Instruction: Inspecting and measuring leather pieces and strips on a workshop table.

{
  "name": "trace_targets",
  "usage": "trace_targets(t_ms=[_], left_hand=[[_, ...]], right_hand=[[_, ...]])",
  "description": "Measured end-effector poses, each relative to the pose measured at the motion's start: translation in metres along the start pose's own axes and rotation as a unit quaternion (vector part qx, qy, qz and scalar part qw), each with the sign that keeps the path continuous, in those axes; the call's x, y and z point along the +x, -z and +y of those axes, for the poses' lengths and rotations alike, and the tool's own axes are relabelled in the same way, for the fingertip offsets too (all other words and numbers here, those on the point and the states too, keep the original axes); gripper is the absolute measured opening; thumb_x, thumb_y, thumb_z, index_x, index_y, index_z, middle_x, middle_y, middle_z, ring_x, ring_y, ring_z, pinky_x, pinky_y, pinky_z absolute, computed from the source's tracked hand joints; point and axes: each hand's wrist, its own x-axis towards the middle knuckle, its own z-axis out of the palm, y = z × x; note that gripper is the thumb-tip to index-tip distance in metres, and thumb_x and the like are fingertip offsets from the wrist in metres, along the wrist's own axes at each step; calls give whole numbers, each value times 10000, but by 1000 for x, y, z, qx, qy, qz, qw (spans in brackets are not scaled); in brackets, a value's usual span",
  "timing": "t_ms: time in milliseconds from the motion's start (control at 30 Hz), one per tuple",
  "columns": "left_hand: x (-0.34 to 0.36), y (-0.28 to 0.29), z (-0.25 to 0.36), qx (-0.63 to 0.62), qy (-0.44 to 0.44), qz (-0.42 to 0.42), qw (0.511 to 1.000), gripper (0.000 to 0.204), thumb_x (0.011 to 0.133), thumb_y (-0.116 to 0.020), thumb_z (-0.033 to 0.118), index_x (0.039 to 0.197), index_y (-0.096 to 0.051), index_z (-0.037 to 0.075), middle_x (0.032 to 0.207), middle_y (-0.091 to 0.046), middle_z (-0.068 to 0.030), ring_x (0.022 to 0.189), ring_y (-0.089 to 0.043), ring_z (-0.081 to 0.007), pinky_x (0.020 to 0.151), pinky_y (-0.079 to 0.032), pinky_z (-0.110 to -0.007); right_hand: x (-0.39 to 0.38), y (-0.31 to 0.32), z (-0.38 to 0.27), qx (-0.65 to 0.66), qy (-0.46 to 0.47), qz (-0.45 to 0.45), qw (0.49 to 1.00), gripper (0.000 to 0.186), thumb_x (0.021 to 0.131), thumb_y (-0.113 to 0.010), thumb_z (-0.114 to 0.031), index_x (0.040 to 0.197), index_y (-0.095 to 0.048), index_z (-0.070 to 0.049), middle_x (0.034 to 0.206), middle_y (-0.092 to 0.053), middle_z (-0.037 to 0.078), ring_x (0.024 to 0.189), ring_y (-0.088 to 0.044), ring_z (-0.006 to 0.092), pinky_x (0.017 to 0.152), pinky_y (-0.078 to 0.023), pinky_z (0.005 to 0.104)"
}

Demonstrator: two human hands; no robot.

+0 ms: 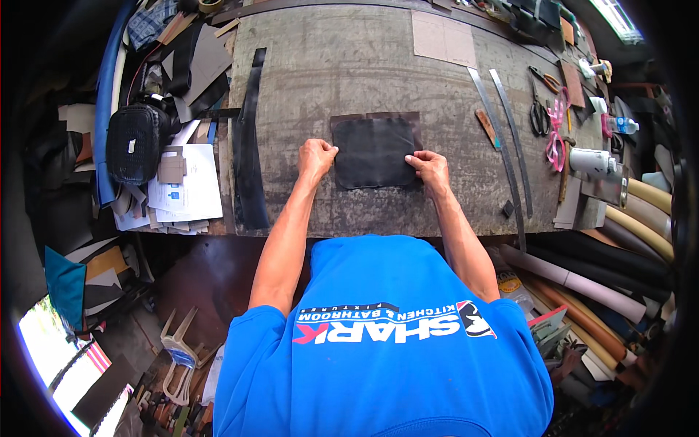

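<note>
A black leather-like panel (373,153) with rounded corners lies flat on the worktable (306,87). Dark brown backing (375,115) shows beyond its far edge and along its right side. My left hand (316,158) is closed, its fingertips pinching at the panel's left edge. On the opposite edge, my right hand (430,170) grips with thumb and forefinger. The other fingers of both hands are curled in. Whether the panel and backing are joined cannot be made out.
Long black strips (251,146) lie to the left, near a black woven case (134,144) and papers (191,182). Rightward are two metal rulers (513,138), pink-handled scissors (556,131), pliers (545,79) and a white can (591,160). A beige sheet (444,38) rests at the back.
</note>
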Motion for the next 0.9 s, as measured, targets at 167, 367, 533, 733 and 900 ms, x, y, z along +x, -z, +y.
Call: trace_targets(t_ms=[167,367,533,733,900], left_hand=[[-16,-7,9,-42,-14,52,998,193,765,-714,242,785,-714,50,776,-702,-145,755,-688,-306,701,-533,-398],[-26,-12,23,-53,-29,99,993,174,767,-712,207,798,-684,38,766,-694,-132,766,-685,-291,699,-527,-396],[-30,-13,26,-46,-38,109,992,175,737,-754,181,808,-682,39,765,-695,-88,716,-673,-210,679,-532,-339],[-24,-17,18,-53,-34,115,991,219,723,-772,187,853,-692,31,795,-701,-91,740,-676,-206,690,-533,-335],[-23,-9,20,-54,-36,61,996,196,741,-756,179,853,-710,24,767,-701,-93,726,-679,-207,676,-529,-335]], right_hand=[[1,-1,1,13,2,17,1000,357,737,-807,-169,1007,-695,35,854,-703,82,683,-615,117,567,-469,254],[2,-2,3,-10,24,20,999,337,740,-800,-175,989,-697,27,849,-703,69,716,-620,116,629,-485,258],[2,-2,2,-18,23,11,1000,319,736,-796,-182,952,-689,27,828,-695,62,731,-622,114,665,-487,255],[4,-2,5,-44,31,8,998,312,772,-780,-222,974,-673,-9,796,-651,14,637,-539,82,560,-430,239],[6,-3,7,-41,34,7,999,313,768,-783,-213,970,-670,-3,799,-653,22,639,-546,89,560,-435,244]])
